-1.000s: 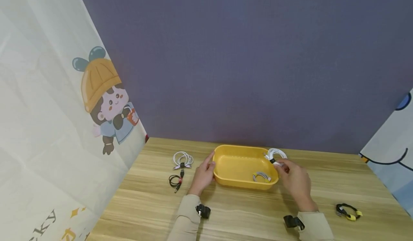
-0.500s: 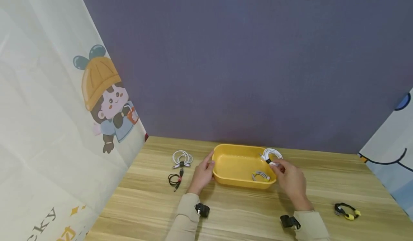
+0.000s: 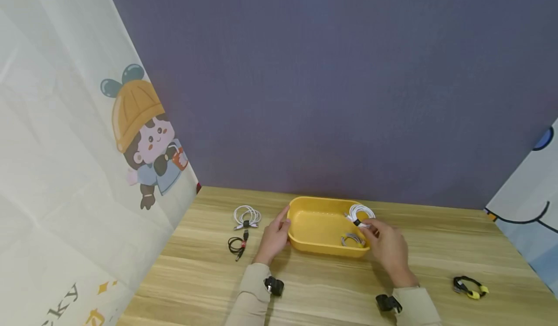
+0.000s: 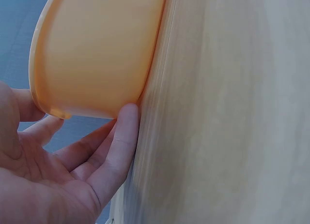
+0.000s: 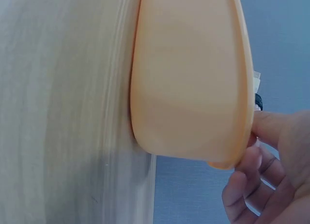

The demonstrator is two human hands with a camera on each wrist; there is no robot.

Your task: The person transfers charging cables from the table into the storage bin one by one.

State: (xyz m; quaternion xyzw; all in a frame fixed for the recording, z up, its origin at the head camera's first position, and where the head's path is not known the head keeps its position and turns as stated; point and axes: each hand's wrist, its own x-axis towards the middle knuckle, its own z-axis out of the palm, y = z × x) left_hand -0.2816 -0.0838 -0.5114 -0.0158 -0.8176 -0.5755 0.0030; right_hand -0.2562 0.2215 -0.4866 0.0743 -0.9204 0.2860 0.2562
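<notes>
A yellow plastic tray (image 3: 314,248) stands on the wooden table. My left hand (image 3: 274,239) rests against its left end, the lightly bent fingers touching the outer wall; in the left wrist view, fingertips (image 4: 128,112) reach low on the wall near the table. My right hand (image 3: 389,248) pinches a coiled white charging cable (image 3: 354,211) with a black tie, held over the tray's right end. In the right wrist view the tray wall hides most of this cable, and a connector (image 5: 256,81) shows past the rim. A coiled grey cable (image 3: 348,240) lies inside the tray, lower right.
Left of the tray lie a coiled white cable (image 3: 246,215) with a black tie and a black cable (image 3: 236,244) with a red tie. A black cable (image 3: 470,287) with yellow ties lies at the right. A dark partition (image 3: 331,98) rises behind the table.
My right hand has moved left with the white cable, from beside the tray's right rim to over its inside. The left hand stays against the tray.
</notes>
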